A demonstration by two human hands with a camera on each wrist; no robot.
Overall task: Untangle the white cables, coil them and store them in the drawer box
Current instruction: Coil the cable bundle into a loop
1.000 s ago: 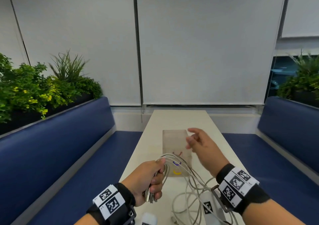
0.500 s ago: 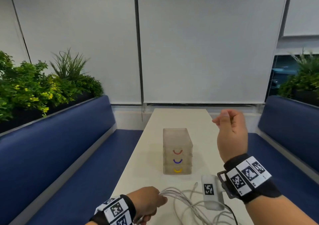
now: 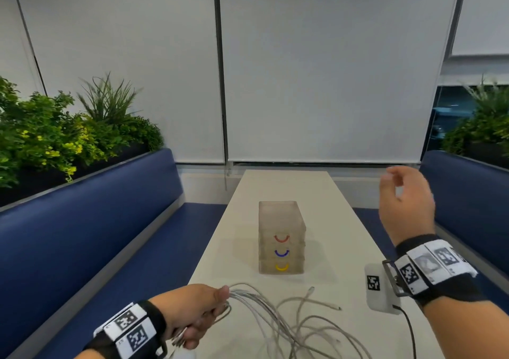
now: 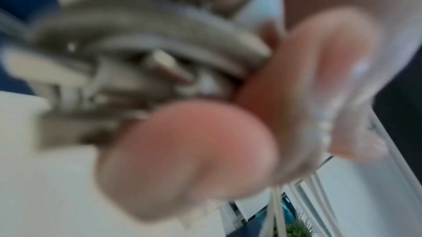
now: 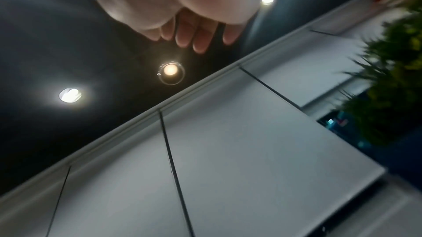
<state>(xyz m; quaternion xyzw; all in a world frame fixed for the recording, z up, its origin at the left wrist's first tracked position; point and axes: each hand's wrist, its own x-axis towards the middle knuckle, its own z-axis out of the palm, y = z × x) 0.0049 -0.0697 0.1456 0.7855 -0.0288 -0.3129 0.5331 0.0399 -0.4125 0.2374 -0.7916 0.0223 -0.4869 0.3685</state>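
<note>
In the head view several tangled white cables (image 3: 289, 312) sprawl over the near end of the cream table (image 3: 283, 185). My left hand (image 3: 198, 309) grips a bunch of their strands at the near left edge. The blurred left wrist view shows cable loops and plugs (image 4: 141, 46) against my curled fingers (image 4: 189, 143). My right hand (image 3: 402, 199) hangs raised in the air at the right, fingers loosely curved, holding nothing; its fingertips (image 5: 196, 35) show bare in the right wrist view. The translucent drawer box (image 3: 281, 237) stands mid-table, its three drawers with red, blue and yellow handles closed.
Blue upholstered benches (image 3: 96, 234) flank the narrow table on both sides. Planters with green plants (image 3: 55, 138) sit behind the bench backs. White blinds (image 3: 330, 69) close off the far end. A white camera unit (image 3: 377, 287) hangs off my right wrist.
My right hand has left the cables and risen up and to the right. The left hand has dropped to the near left with its bunch, uncovering the drawer box.
</note>
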